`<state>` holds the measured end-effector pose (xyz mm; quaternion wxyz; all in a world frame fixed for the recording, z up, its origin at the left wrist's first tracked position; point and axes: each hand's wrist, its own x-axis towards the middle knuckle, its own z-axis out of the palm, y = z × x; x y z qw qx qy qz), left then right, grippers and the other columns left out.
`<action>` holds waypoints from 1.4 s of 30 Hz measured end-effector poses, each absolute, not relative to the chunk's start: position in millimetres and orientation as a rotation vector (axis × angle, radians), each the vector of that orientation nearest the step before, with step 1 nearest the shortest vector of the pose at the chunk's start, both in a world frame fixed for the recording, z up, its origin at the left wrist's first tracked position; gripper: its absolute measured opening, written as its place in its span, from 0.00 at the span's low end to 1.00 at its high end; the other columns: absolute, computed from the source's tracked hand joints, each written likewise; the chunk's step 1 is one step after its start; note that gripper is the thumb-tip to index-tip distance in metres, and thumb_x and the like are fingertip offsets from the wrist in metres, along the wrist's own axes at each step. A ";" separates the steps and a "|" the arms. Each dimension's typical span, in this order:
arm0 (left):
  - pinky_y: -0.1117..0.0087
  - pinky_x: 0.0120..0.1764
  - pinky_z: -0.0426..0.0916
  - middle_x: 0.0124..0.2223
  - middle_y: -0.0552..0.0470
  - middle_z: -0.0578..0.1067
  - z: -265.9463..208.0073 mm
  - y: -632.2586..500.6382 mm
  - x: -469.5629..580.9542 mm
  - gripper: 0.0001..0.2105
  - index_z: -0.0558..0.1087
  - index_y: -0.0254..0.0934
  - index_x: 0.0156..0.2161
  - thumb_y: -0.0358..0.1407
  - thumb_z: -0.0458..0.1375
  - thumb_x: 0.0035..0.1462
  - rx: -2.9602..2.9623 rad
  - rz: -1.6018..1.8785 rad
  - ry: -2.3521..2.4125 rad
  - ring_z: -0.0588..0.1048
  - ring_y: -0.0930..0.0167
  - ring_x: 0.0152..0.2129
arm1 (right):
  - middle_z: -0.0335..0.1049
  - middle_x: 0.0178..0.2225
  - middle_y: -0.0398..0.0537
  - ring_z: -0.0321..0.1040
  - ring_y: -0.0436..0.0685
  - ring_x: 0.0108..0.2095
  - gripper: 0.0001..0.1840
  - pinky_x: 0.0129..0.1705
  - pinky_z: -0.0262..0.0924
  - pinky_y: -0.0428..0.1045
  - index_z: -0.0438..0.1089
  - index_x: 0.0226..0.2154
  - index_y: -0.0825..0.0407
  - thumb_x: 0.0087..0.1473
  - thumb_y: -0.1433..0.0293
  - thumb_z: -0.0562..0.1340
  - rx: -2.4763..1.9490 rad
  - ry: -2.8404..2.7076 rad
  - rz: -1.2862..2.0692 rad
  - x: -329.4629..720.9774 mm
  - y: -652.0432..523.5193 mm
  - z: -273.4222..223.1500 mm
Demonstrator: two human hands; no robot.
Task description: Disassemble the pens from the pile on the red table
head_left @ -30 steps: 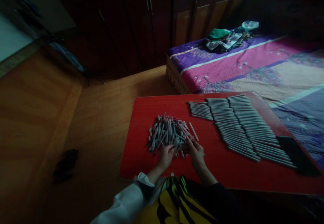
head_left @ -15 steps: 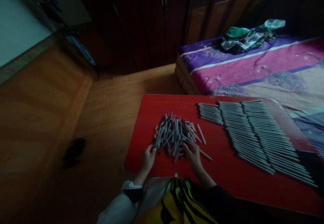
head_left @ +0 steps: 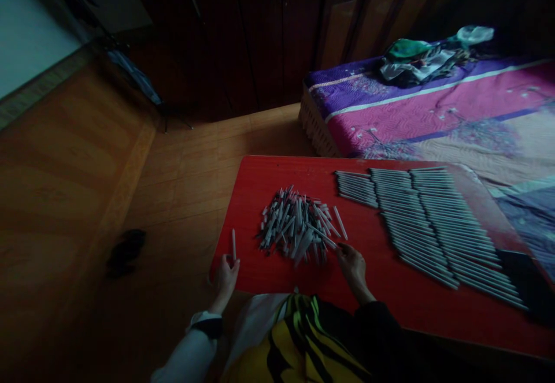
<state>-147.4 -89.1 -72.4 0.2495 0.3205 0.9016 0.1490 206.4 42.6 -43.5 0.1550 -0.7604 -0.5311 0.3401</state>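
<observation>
My left hand [head_left: 226,279] is closed on a slim pale pen barrel [head_left: 234,244], held upright near the left edge of the red table [head_left: 277,170]. A heap of loose pen parts [head_left: 290,227], pale tubes and dark pieces, lies in front of me. To the right of the heap, my right hand [head_left: 353,266] pinches the near end of a long thin pen [head_left: 323,237], whose far end rests against the heap. One separate pale tube [head_left: 340,223] lies just beyond this hand. The fingertips of both hands are small and dim.
Several slim pens lie side by side in three columns [head_left: 416,215] on the table's right. A dark flat object [head_left: 526,282] sits at their near right end. Behind stands a bed [head_left: 390,106] with a crumpled pile [head_left: 416,62]. Dark footwear [head_left: 125,253] lies on the floor.
My left hand has moved left, away from the heap, with a pen barrel in it. My right hand has shifted right, to the end of the long pen.
</observation>
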 end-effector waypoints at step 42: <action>0.68 0.30 0.63 0.38 0.41 0.74 -72.6 -52.0 -163.6 0.14 0.64 0.34 0.43 0.38 0.55 0.52 0.806 0.378 2.683 0.74 0.62 0.32 | 0.71 0.39 0.52 0.69 0.58 0.38 0.15 0.33 0.55 0.47 0.68 0.42 0.50 0.57 0.64 0.51 -2.394 -2.061 0.668 214.1 50.4 -48.3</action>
